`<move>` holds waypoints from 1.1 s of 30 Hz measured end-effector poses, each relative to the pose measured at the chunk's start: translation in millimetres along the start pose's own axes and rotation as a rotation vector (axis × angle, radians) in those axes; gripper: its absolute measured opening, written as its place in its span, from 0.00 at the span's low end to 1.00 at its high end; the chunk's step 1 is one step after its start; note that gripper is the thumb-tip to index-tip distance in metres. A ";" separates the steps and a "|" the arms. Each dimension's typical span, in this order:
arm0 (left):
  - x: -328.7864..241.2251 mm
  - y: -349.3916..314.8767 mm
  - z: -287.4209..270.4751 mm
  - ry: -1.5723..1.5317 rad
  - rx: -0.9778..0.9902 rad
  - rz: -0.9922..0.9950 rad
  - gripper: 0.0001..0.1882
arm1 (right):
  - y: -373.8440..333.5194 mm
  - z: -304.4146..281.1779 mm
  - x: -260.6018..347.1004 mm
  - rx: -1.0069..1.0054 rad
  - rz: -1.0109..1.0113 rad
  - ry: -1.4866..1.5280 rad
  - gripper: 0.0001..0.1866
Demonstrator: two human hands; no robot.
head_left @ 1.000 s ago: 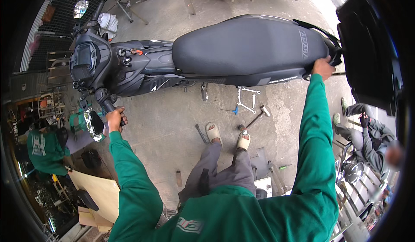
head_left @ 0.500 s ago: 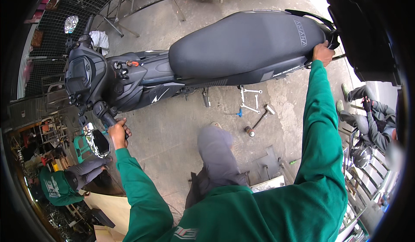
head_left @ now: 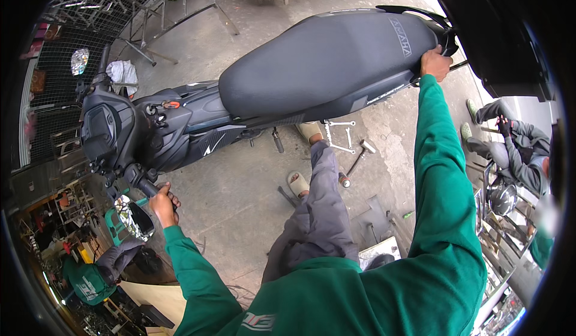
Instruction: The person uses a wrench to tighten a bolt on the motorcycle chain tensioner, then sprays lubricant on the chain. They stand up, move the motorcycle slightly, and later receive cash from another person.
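Observation:
A dark grey scooter (head_left: 327, 63) with a long seat stands across the view, its front to the left. My left hand (head_left: 163, 205) is wrapped around the near handlebar grip (head_left: 146, 186), below which a mirror (head_left: 135, 217) sticks out. At the tail, my right hand (head_left: 436, 64) has its fingers curled over the rear grab rail (head_left: 447, 41), partly hidden under the seat's end. Both my arms are stretched wide. My sandalled feet (head_left: 298, 183) are on the floor beside the scooter, one close to its underside.
Several wrenches (head_left: 341, 138), a hammer (head_left: 361, 157) and a can (head_left: 344, 180) lie near my leg. A large black box (head_left: 498, 48) is by the tail. One person (head_left: 90, 279) bends at lower left; another (head_left: 516, 150) sits at right. Metal frames (head_left: 180, 21) stand beyond the scooter.
The scooter has shifted a little left in view, its front lower. My leg has stepped forward, so both feet now show. Both hands keep their holds.

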State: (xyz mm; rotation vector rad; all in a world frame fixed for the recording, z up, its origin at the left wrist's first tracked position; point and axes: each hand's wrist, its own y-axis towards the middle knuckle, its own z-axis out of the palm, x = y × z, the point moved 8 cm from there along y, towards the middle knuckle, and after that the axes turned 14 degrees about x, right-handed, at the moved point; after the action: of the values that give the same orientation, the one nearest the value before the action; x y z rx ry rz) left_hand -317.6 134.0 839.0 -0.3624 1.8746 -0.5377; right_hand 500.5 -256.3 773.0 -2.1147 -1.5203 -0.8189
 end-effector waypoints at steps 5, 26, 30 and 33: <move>-0.9 -0.9 3.5 0.000 -0.015 0.000 0.04 | 2.3 1.2 0.5 0.007 0.027 -0.010 0.30; -4.0 -4.6 14.3 0.004 -0.035 -0.007 0.05 | 9.7 7.0 -7.4 -0.015 0.046 -0.034 0.30; -2.8 -7.3 15.1 0.002 -0.068 -0.009 0.06 | 9.3 6.7 -9.6 -0.019 0.042 -0.025 0.30; -1.0 -5.9 14.2 0.003 -0.068 0.012 0.06 | 8.9 5.8 -10.9 -0.050 0.049 -0.035 0.30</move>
State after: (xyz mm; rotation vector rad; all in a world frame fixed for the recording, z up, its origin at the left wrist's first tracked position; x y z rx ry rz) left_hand -304.0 126.8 838.6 -0.3957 1.8997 -0.4676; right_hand 507.7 -263.2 761.5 -2.2039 -1.4739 -0.8151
